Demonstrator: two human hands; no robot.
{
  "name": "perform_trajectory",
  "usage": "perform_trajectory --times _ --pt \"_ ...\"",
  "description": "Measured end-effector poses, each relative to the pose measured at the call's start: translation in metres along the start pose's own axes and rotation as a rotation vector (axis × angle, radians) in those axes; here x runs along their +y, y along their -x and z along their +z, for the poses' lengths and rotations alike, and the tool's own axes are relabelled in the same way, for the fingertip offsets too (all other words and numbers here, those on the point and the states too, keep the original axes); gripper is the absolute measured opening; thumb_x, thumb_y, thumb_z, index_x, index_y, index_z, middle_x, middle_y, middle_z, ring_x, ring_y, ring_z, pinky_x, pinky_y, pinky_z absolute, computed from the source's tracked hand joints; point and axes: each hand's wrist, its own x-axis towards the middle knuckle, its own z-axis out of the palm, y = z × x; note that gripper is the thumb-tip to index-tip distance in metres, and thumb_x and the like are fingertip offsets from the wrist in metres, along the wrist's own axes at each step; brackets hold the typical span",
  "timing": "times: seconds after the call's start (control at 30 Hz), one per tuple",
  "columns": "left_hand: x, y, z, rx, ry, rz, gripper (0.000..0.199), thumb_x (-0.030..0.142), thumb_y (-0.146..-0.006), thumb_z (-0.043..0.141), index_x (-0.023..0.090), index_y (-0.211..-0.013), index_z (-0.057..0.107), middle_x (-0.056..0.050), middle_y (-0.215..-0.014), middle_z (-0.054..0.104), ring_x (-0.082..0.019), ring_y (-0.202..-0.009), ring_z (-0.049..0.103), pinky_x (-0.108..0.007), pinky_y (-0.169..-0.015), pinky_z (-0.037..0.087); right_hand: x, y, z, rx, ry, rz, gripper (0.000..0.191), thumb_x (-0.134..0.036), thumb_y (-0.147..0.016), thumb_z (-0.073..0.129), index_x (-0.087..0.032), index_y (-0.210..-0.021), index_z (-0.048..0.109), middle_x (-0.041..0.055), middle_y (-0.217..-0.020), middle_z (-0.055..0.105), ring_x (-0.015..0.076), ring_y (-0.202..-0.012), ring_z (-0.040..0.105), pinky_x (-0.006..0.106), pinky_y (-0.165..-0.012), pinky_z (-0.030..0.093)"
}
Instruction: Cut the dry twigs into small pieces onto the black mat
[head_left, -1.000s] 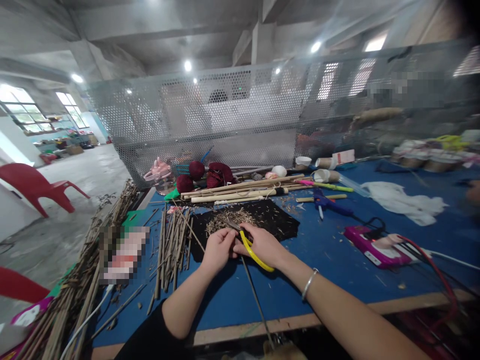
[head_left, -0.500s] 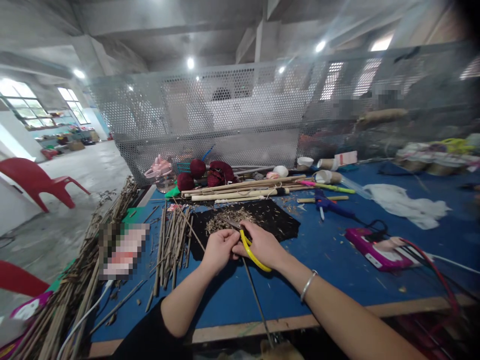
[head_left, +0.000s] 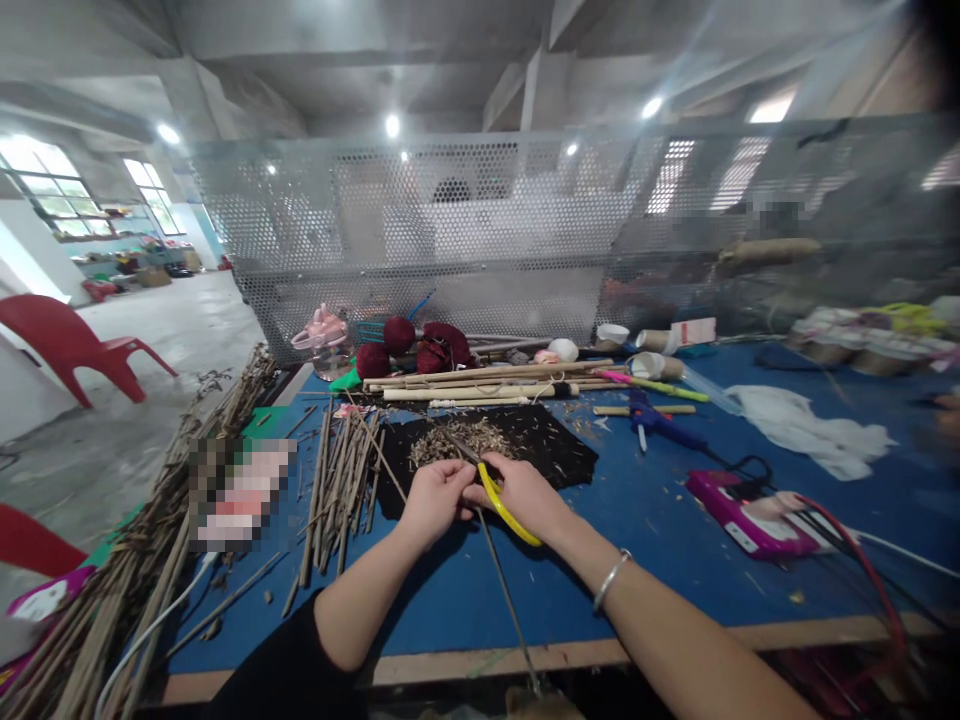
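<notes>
- Barely anything moves except the view, which shifts slightly; both hands keep their pose, so no fresh cut is evident.
- Loose sticks lie left of the grip.
- Left hand pinches closed, seemingly on a thin stick, straight, brown, sloping nearer the body.
- Chips lie just beyond.
- Right hand wraps yellow-handled cutters; blade opening unclear.

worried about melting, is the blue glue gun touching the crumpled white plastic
Apart: the head view shows bare blue tabletop between the glue gun and the white plastic.
</notes>
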Motion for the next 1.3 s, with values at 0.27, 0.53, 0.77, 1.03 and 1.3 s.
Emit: perform_trajectory --times 0.27,0.53,0.77,1.03,1.3 --pt "0.004 0.0 -0.001 0.0 0.088 -0.019 0.041 0.049 -0.067 0.059 0.011 -0.083 0.057 -0.002 -0.061 0.061 -0.006 -0.042 0.049 -0.016 -0.039 0.04 -0.004 0.005 -0.004 0.046 0.068 0.009 0.058 -0.056 -0.065 0.06 -0.024 -0.112 0.049 0.0059 -0.095 0.063 0.0216 -0.085 0.06 0.027 -0.067 0.04" --pt "0.007 0.003 0.002 -0.061 0.071 0.035 0.041 0.051 -0.068 0.056 0.011 -0.081 0.054 0.001 -0.051 0.057 -0.005 -0.034 0.043 -0.017 -0.034 0.036 0.006 0.0 0.008 0.112 0.047 -0.09 0.074 -0.055 -0.064 0.061 -0.015 -0.123 0.041 0.0134 -0.117 0.052 0.0257 -0.11 0.047 0.036 -0.09 0.037" --pt "0.001 0.001 0.0 -0.073 0.034 0.095 0.037 0.05 -0.072 0.054 0.012 -0.075 0.054 0.002 -0.049 0.055 -0.005 -0.033 0.043 -0.017 -0.034 0.035 0.004 0.0 0.007 0.097 0.043 -0.074 0.074 -0.053 -0.063 0.062 -0.015 -0.124 0.041 0.0139 -0.117 0.052 0.0259 -0.109 0.048 0.036 -0.089 0.036" --pt "-0.004 -0.003 -0.002 -0.048 0.003 0.052 0.039 0.051 -0.072 0.053 0.012 -0.078 0.055 0.001 -0.052 0.055 -0.006 -0.036 0.046 -0.018 -0.036 0.04 -0.005 0.004 0.0 0.024 0.018 0.019 0.044 -0.049 -0.067 0.061 -0.023 -0.103 0.054 0.0041 -0.08 0.065 0.0174 -0.068 0.059 0.022 -0.055 0.035" --pt "0.001 -0.001 -0.001 -0.016 0.063 -0.007 0.041 0.05 -0.07 0.055 0.013 -0.085 0.055 0.002 -0.052 0.054 -0.008 -0.041 0.05 -0.017 -0.037 0.04 -0.002 0.001 -0.001 0.017 0.046 0.029 0.041 -0.054 -0.071 0.055 -0.023 -0.097 0.056 0.0032 -0.073 0.063 0.0166 -0.063 0.058 0.022 -0.053 0.032"
